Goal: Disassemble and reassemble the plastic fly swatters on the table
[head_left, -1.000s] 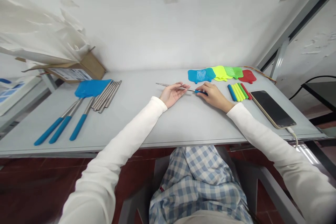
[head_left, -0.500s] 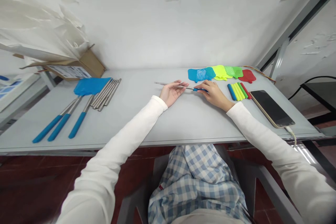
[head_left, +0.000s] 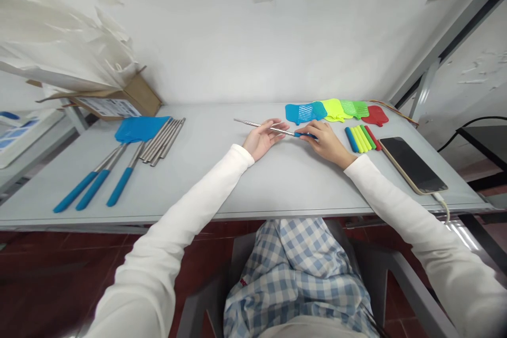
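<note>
Between both hands a thin metal rod (head_left: 246, 122) lies crosswise over the table, its bare end pointing left. My left hand (head_left: 262, 139), palm turned up, cradles the rod between the thumb and loosely curled fingers. The fingers of my right hand (head_left: 325, 143) close around the blue grip (head_left: 301, 135) at the rod's right end; part of that grip is hidden by them. Behind the right hand lie overlapping fly swatter heads (head_left: 336, 109) in blue, yellow, green and red. To its right sits a row of coloured grips (head_left: 361, 139).
Left on the table are several metal rods (head_left: 168, 140), blue swatter heads (head_left: 137, 129) and blue-handled swatters (head_left: 120, 186). A cardboard box (head_left: 138, 96) stands at the back left. A phone (head_left: 414, 165) with a white cable lies at the right. Behind rises a white wall (head_left: 222, 37).
The rod stays in both hands, which have hardly moved. The whole view has shifted slightly, with table items appearing a little further right.
</note>
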`<state>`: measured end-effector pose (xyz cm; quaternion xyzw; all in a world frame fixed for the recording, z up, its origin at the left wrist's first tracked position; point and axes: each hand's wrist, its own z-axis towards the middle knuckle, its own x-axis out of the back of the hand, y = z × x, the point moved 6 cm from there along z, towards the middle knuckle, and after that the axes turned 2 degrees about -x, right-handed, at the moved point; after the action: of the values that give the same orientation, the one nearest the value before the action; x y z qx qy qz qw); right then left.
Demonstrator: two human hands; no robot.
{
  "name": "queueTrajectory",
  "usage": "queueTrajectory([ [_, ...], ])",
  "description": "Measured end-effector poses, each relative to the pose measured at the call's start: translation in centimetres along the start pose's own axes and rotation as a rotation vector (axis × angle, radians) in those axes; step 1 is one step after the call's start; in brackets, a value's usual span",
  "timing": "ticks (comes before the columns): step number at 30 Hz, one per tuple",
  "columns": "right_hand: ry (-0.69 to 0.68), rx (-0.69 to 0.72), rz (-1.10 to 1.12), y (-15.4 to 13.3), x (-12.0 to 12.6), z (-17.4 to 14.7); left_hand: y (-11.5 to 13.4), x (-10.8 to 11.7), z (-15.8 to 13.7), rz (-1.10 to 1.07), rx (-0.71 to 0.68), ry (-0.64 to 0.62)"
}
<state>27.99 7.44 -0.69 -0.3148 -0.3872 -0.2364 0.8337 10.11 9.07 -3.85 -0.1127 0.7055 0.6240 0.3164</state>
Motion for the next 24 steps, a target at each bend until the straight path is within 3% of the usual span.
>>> queueTrajectory([
  [7,0.027,0.067,0.174,-1.2,-0.6,-0.1,-2.0,-1.2,0.1,0.324,-0.011,-0.255],
  [10,0.089,-0.010,0.299,-1.3,-0.5,-0.2,-2.6,-1.5,-0.1,0.450,-0.017,-0.296],
  [13,0.186,-0.123,0.392,-1.2,-0.2,-0.3,-2.7,-1.8,-0.3,0.510,-0.028,-0.298],
  [19,0.250,-0.183,0.432,-1.5,0.4,-0.1,-2.3,-1.9,-0.5,0.522,-0.061,-0.252],
  [22,0.302,-0.254,0.371,0.0,0.8,0.0,-1.9,-1.7,-0.5,0.474,-0.064,-0.178],
  [24,0.268,-0.258,0.242,1.2,0.6,0.2,-1.5,-1.6,-0.5,0.427,-0.073,-0.124],
])
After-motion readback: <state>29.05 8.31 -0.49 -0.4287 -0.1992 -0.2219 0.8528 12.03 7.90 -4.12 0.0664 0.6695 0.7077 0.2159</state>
